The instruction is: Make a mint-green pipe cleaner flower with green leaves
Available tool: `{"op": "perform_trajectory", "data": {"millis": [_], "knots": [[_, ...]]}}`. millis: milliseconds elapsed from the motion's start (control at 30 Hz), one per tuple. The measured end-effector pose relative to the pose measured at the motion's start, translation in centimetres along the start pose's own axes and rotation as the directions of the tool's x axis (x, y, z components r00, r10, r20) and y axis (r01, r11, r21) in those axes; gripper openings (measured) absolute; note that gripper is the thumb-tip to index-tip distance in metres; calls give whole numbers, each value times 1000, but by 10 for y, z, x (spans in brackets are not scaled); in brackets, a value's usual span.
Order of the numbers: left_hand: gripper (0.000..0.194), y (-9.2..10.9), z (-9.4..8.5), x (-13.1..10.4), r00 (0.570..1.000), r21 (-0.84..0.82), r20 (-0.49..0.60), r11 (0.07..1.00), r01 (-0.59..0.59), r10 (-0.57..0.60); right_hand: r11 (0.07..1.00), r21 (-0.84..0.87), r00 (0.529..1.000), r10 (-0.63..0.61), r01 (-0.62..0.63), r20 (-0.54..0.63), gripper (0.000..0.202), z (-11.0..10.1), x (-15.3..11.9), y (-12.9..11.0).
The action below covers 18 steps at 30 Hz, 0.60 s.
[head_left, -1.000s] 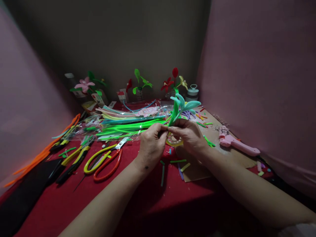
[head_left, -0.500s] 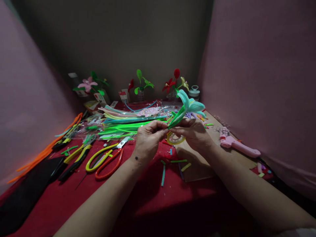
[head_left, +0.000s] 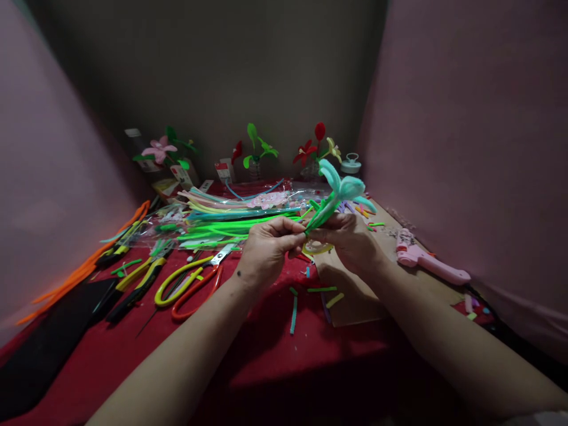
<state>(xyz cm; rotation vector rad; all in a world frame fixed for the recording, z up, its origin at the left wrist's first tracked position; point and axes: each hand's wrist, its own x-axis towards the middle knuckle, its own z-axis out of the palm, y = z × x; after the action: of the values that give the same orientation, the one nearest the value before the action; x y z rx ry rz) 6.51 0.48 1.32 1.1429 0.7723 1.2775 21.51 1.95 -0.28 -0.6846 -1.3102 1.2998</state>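
Observation:
A fuzzy flower (head_left: 345,188) with pale turquoise petals and a green base leans up to the right above my hands. My left hand (head_left: 270,248) pinches the lower green end of it between thumb and forefinger. Close beside it, my right hand (head_left: 352,242) has its fingers closed round the green base from the right. The fingertips of both hands nearly meet there. Behind and below them a yellow tape roll (head_left: 318,247) is partly hidden by my right hand.
Scissors (head_left: 195,287) and pliers (head_left: 139,284) lie left on the red cloth (head_left: 261,355). Green fuzzy stems (head_left: 222,228) lie behind. A pink glue gun (head_left: 430,263) rests on cardboard (head_left: 350,296) at right. Fuzzy flowers (head_left: 160,149) stand at the back.
The turquoise flower has turned a little, its petals now facing differently. My right hand has shifted slightly and covers more of the yellow tape roll. My left hand still pinches the green end.

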Motion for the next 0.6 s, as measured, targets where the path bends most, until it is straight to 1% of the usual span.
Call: {"op": "perform_trajectory", "data": {"millis": [67,167,233,300,333,400,500,533,567,600], "knots": [[15,2,-3,2,995,-19,36,996,90,-89,1000,-18,1000,-16,15,-7,15,0,-1,1],[19,5,-8,5,975,-13,74,977,213,-212,1000,2,1000,-28,28,0,15,2,-3,2],[19,7,-10,6,965,11,92,970,245,-245,999,20,999,-48,48,-11,14,4,-5,1],[18,9,-12,6,966,52,112,972,230,-235,997,19,996,-79,80,-40,12,6,-6,1],[17,10,-11,6,971,88,116,976,201,-210,996,4,994,-90,90,-64,12,8,-6,0],[13,11,-10,4,987,199,103,975,101,-124,995,-22,990,-103,101,-97,10,10,-6,-1],[8,8,-6,1,996,386,64,919,-80,60,990,-49,984,-136,132,-115,9,11,-5,-2],[6,6,-6,0,988,446,60,882,-155,143,987,-64,981,-155,148,-116,8,12,-5,-3],[4,3,-5,-1,969,506,73,829,-239,235,983,-83,977,-173,164,-122,8,12,-5,-3],[3,0,-5,-1,939,565,105,757,-328,328,980,-105,975,-181,168,-130,7,12,-5,-4]]}}
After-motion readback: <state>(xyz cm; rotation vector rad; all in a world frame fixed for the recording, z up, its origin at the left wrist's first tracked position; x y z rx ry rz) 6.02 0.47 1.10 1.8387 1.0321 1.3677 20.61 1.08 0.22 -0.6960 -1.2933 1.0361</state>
